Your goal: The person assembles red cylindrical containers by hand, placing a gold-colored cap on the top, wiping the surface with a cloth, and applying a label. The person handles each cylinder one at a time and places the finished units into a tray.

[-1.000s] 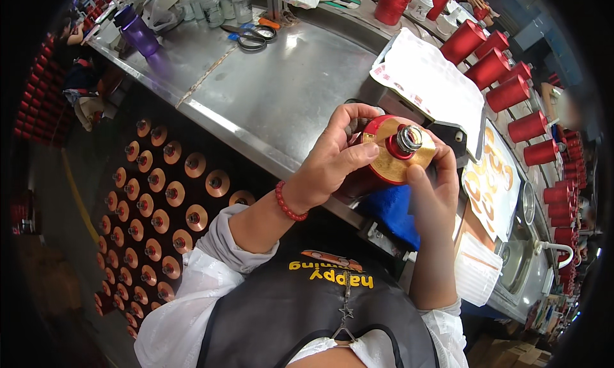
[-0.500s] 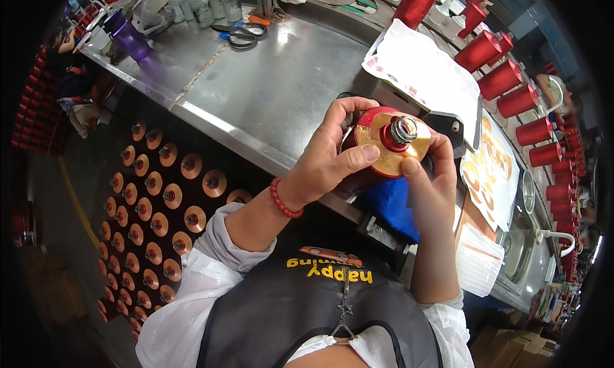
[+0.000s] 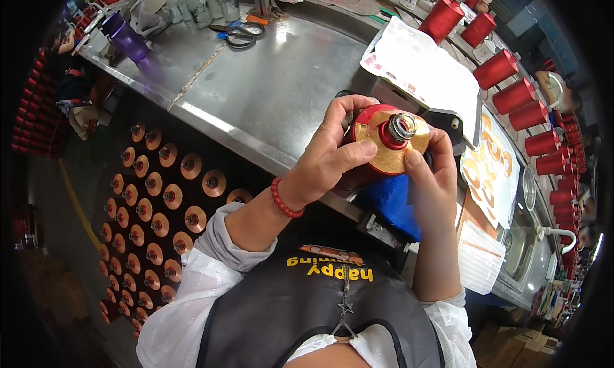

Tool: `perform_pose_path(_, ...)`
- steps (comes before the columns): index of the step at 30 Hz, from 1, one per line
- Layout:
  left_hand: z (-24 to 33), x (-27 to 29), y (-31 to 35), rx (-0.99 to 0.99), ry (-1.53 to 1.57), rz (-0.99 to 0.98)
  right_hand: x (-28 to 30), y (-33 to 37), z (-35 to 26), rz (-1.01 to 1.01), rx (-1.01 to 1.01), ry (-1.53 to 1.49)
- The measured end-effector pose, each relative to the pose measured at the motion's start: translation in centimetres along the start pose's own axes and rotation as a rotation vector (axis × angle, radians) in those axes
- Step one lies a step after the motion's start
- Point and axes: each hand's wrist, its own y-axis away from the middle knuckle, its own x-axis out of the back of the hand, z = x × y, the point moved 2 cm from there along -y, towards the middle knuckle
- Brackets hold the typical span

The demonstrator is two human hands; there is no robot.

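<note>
Between my two hands is a red bottle (image 3: 366, 176), its open glass neck tilted up toward me. A gold ring-shaped decal (image 3: 387, 158) lies over much of its shoulder, with bare red showing at the far left. My left hand (image 3: 334, 152) wraps the left side, thumb flat on the gold. At the right, my right hand (image 3: 436, 169) grips the edge, its thumb pressing the decal's rim and its fingers behind. The bottle's underside is hidden. Beyond my right hand, a white sheet with gold decals (image 3: 489, 166) lies on the bench.
A steel bench (image 3: 268, 80) spans the front, carrying scissors (image 3: 240, 36) and a purple bottle (image 3: 125, 38). White cloth (image 3: 419, 64) covers a box beyond my hands. Red bottles (image 3: 495, 70) line a curved conveyor at right; several gold-shouldered bottles (image 3: 192, 219) stand low left.
The red bottle in my hands has turned slightly, showing more red at the far left of its shoulder. My right thumb has shifted a little. Bottles on the conveyor have moved along toward the right.
</note>
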Motion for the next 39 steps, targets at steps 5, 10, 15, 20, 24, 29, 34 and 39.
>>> perform_pose_path(5, 0.2, -0.1, -0.1, 0.029, 0.041, -0.001, -0.1, -0.1, 0.1, 0.015, -0.033, -0.053)
perform_pose_path(10, 0.4, -0.4, -0.2, 0.011, 0.063, 0.015, 0.3, -0.3, 0.3, 0.005, -0.015, 0.082)
perform_pose_path(15, 0.4, -0.3, -0.2, 0.017, 0.035, 0.006, 0.1, -0.3, -0.1, 0.004, -0.065, 0.001)
perform_pose_path(20, 0.0, -0.3, 0.0, -0.017, 0.008, 0.002, 0.2, -0.2, -0.1, 0.005, -0.071, 0.021)
perform_pose_path(24, 0.0, -0.2, -0.1, -0.026, -0.016, -0.032, 0.2, -0.2, 0.0, 0.016, -0.057, 0.048)
perform_pose_path(29, 0.3, -0.1, 0.7, -0.24, -0.229, 0.079, 0.1, -0.2, 0.1, 0.016, -0.053, 0.043)
perform_pose_path(34, -0.7, -3.1, 4.9, -0.713, -1.17, 0.206, -0.2, -0.1, 0.2, 0.03, -0.005, 0.067)
perform_pose_path(39, 0.0, -2.1, 3.4, -0.729, -1.164, 0.241, 0.1, 0.6, 0.8, 0.068, 0.038, 0.149)
